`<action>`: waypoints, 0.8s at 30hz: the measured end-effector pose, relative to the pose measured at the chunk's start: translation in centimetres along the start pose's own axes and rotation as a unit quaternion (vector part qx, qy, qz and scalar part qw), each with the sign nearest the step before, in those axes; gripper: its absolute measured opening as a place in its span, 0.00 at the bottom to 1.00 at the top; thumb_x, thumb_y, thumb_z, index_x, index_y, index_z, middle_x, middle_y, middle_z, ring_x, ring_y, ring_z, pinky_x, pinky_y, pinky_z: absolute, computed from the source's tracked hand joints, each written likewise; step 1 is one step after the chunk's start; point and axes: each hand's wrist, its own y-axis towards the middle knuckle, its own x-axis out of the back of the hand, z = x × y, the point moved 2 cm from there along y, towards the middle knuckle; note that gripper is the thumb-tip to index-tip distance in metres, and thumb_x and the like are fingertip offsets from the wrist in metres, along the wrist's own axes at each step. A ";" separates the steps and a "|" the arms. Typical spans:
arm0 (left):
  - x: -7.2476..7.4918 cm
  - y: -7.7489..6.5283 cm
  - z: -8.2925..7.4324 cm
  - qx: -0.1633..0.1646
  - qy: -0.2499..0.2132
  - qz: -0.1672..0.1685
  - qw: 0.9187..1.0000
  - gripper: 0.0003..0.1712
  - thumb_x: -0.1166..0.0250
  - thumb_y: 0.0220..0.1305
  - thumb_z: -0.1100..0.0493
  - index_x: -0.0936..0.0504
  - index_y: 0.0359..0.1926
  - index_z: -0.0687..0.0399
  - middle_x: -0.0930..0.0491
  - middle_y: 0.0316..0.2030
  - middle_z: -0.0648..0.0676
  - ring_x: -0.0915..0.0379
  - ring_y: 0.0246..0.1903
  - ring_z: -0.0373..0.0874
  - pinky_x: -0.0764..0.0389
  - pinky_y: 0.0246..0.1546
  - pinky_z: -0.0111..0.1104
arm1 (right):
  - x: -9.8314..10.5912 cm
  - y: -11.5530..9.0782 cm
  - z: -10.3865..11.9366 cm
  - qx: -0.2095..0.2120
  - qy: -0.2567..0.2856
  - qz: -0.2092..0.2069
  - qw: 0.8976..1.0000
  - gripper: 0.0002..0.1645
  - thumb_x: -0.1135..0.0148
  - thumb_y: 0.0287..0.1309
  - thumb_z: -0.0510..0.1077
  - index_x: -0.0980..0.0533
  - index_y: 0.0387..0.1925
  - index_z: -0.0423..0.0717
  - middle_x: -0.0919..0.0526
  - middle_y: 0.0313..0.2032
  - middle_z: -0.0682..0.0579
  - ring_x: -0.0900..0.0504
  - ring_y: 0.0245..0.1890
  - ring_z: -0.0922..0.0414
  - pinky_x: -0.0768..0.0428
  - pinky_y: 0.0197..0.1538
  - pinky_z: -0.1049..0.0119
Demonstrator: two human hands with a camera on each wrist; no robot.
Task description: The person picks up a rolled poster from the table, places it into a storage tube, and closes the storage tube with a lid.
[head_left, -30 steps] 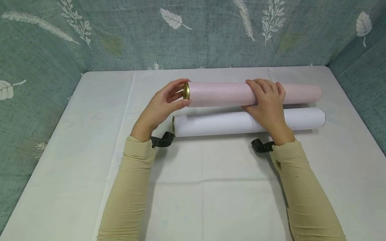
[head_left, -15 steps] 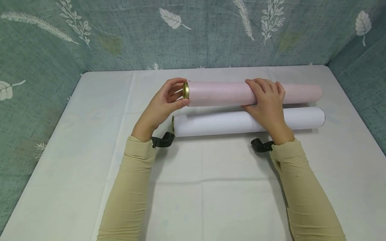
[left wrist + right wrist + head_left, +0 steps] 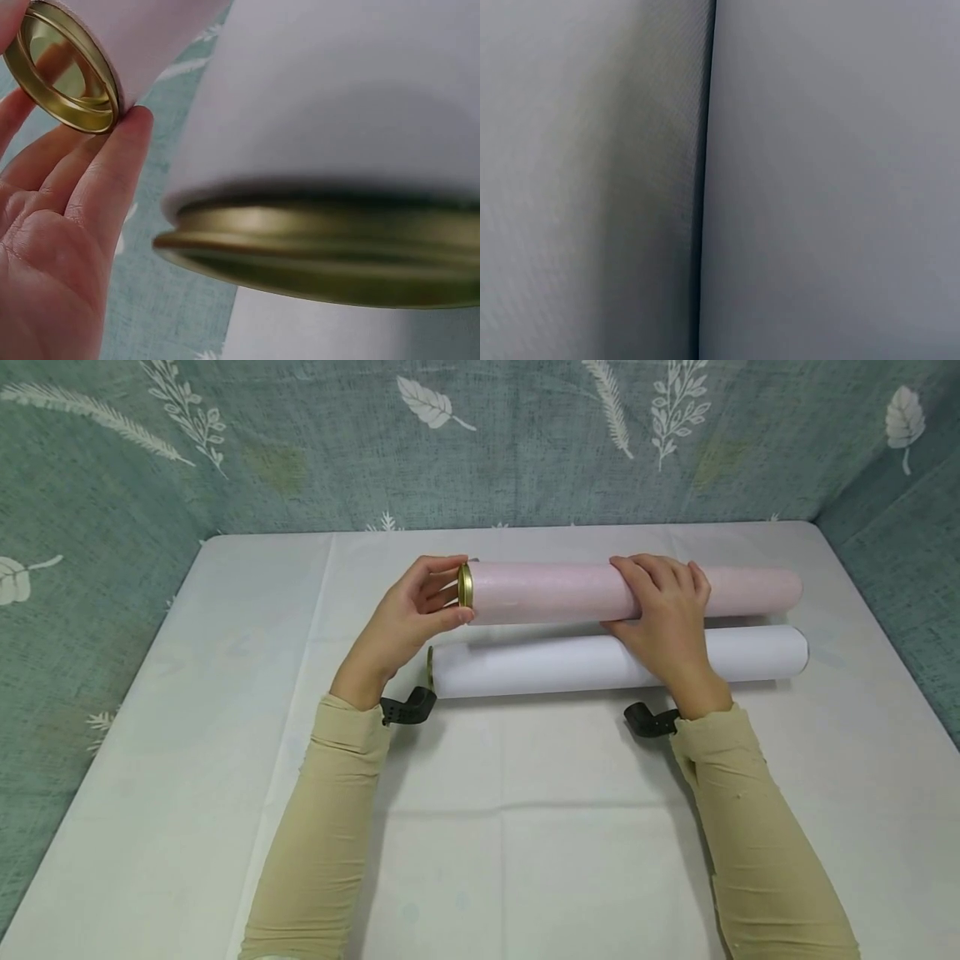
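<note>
A long pink tube (image 3: 551,593) lies crosswise near the back of the table, a gold metal cap at its left end. My left hand (image 3: 393,631) pinches that end, thumb at the front and fingers behind. In the left wrist view, the gold cap (image 3: 105,101) shows a recessed face, with a fingertip at its rim. From above, my right hand (image 3: 663,618) grips the pink tube right of its middle. A white tube (image 3: 525,667), also with a gold-rimmed left end, lies in front, partly covered by the right wrist. The white tube (image 3: 832,180) fills the right wrist view's right half.
A white cloth (image 3: 480,843) with creases covers the table. Green leaf-patterned fabric (image 3: 510,452) rises along the back and both sides, close behind the pink tube. Black wrist mounts (image 3: 408,706) sit just in front of the white tube.
</note>
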 end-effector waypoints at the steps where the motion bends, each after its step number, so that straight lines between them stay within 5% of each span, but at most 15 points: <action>1: 0.0 0.0 0.0 0.001 0.002 -0.001 1.000 0.33 0.35 0.53 0.65 0.37 0.59 0.54 0.37 0.60 0.52 0.39 0.58 0.46 0.31 0.51 0.36 | 0.0 0.0 0.0 0.001 0.000 -0.002 1.000 0.40 0.24 0.30 0.43 0.28 0.52 0.55 0.27 0.49 0.50 0.35 0.53 0.48 0.54 0.60 0.48; 24: -0.4 0.4 0.3 0.008 -0.001 -0.011 1.000 0.34 0.34 0.51 0.65 0.38 0.59 0.54 0.37 0.60 0.51 0.38 0.57 0.46 0.30 0.50 0.35 | 0.1 0.2 -0.2 0.003 -0.007 0.012 1.000 0.41 0.25 0.31 0.44 0.29 0.53 0.54 0.27 0.49 0.49 0.34 0.53 0.48 0.54 0.60 0.47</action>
